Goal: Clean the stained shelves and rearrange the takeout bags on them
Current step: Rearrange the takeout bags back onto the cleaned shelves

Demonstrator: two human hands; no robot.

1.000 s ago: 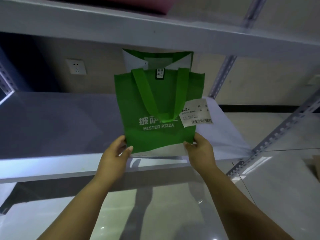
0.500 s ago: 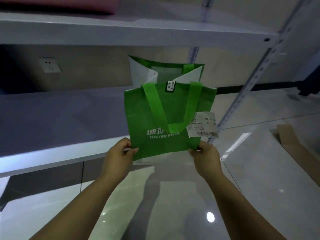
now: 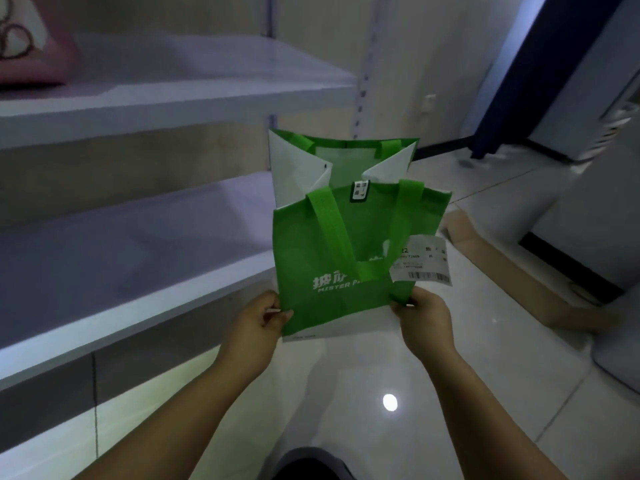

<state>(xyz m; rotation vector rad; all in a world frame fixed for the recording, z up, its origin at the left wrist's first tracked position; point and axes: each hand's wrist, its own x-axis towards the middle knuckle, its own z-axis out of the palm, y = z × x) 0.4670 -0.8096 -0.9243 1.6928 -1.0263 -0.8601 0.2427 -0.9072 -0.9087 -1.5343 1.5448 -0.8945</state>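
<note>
I hold a green takeout bag point(image 3: 349, 244) with white "MISTER PIZZA" lettering upright in the air, off the right end of the white lower shelf point(image 3: 114, 268). My left hand point(image 3: 258, 322) pinches its lower left corner and my right hand point(image 3: 424, 315) pinches its lower right corner. The bag's mouth gapes open, showing a white lining. A white receipt point(image 3: 422, 259) with a barcode hangs from its right side. A pink bag point(image 3: 31, 46) stands at the left on the upper shelf point(image 3: 194, 84).
A perforated metal upright point(image 3: 365, 71) carries the shelves' right end. Flattened brown cardboard point(image 3: 498, 271) lies on the glossy tiled floor to the right. A dark blue curtain point(image 3: 540, 57) and a white appliance point(image 3: 602, 109) stand at the far right.
The green bag has come off the lower shelf, moving right and toward me, held in both hands. My view has swung right, and the upper shelf's top with the pink bag is now in sight.
</note>
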